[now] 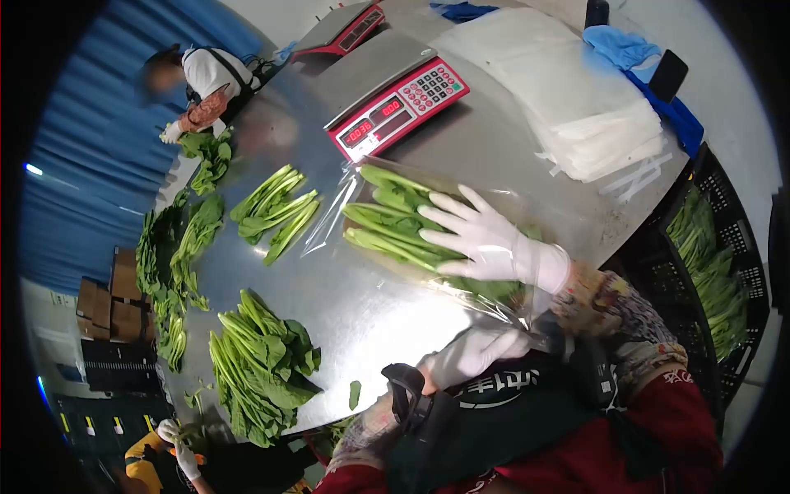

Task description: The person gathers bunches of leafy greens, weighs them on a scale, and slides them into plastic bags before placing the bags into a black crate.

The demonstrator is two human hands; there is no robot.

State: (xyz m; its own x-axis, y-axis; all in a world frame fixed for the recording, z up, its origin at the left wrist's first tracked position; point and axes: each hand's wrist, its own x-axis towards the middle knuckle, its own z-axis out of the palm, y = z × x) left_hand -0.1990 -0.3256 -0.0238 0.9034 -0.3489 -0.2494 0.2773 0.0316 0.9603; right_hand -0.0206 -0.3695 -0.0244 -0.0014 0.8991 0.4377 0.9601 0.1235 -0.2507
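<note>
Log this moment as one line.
right hand: spread over bagged greens; left hand: blurred, grip unclear; nearer scale: lit; loose greens: on metal table

- Blue pleated curtain [90, 156], left side.
- Pale wall [263, 18], beside curtain at top.
- Metal table [350, 346], centre; white glare [415, 325] on its surface.
- Brown cardboard boxes [125, 300], stacked at left.
- Dark units [123, 377] below boxes, possibly crates; corner dim.

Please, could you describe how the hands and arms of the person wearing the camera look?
The right hand and the left hand wear thin white gloves. Multicoloured patterned sleeve covers lie over the forearms, with dark red sleeves above; the right one bears white markings. A black strapped device sits around the left wrist.
</note>
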